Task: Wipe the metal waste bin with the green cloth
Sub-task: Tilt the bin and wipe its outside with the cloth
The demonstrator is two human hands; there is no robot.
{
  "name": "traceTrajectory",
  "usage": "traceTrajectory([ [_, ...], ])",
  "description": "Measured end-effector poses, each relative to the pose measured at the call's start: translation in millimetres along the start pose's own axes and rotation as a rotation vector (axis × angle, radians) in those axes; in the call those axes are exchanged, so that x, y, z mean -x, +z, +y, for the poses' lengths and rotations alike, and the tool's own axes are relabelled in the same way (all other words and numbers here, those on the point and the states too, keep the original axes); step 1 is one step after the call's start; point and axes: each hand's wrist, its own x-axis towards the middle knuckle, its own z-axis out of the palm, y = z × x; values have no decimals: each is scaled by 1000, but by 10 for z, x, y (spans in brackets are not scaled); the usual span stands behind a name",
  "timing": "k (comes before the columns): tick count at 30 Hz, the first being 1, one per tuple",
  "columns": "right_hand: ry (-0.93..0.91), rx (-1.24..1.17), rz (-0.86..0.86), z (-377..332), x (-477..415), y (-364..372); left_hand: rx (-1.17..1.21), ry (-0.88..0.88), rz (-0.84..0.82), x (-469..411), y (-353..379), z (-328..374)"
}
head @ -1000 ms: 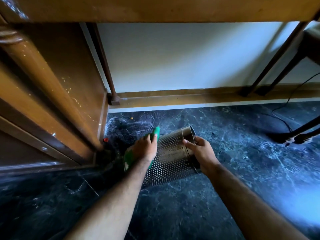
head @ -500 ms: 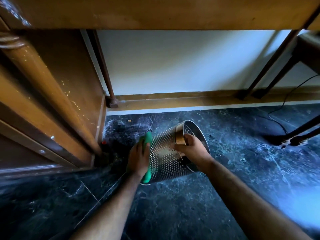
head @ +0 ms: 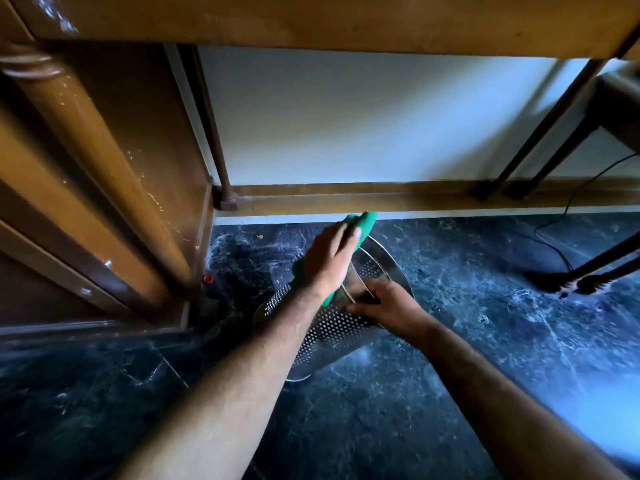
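— Dark marble floor [head: 450,393], veined in white, ran under a wooden desk; what stood on it?

— A perforated metal waste bin [head: 332,327], tilted, its base edge on the floor near the person and its open mouth lifted toward the white wall [head: 346,116]. It sat just right of the brown wooden cabinet [head: 104,168] and in front of the wooden skirting [head: 346,199].

— And the hands?

— The left hand [head: 329,261] lay flat, palm down, on the green cloth [head: 360,223], fingers stretched forward, pressing it against the upper side of the bin near the rim. The cloth stuck out past the fingertips and showed again below the wrist. That grip was loose and spread rather than closed round the cloth.

— The right?

— The right hand [head: 388,306] had the bin by its rim, its grip closed there, thumb on the perforated outside; the fingers seemed to curl over the edge, though shadow hid them.

— Anything else nearby?

— A small red object [head: 207,279] on the floor by the cabinet's corner, a black cable [head: 554,244] trailing from the wall, and dark furniture legs [head: 540,133] at the right.
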Motion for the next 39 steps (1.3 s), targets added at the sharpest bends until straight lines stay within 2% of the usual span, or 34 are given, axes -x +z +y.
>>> traceTrajectory([
  [3,23,-47,-1,26,45,-45,-29,-42,31,344,-50,-419],
  [8,98,-207,201,-26,-58,-3,-206,-359,-74,862,-243,-1379],
  [10,92,-176,221,-32,-92,44,-219,-535,-137,792,-276,-1418],
  [12,54,-114,199,-47,-121,83,-177,-611,-198,588,-277,-1188],
  [15,5,-16,111,-75,-174,84,5,-518,-199,242,-189,-632],
  [18,-12,51,30,-44,-207,21,124,-333,-92,-37,-120,-131],
  [21,-4,112,14,0,-206,-39,68,-70,-21,-22,-90,60],
  [23,-15,161,67,-11,-230,-28,-6,27,38,187,-49,-81],
  [25,3,138,194,-45,-256,31,-59,18,94,488,-26,-374],
  [27,68,-27,265,-45,-260,61,-148,-51,93,686,-70,-718],
  [30,85,-169,205,10,-226,45,-157,-349,4,630,-214,-1078],
  [33,53,-83,111,18,-227,40,-146,-585,-165,333,-256,-960],
  [36,-6,-11,7,10,-242,48,43,-555,-158,18,-179,-475],
  [39,-51,148,-51,42,-245,-36,155,-369,-71,-190,-122,-50],
])
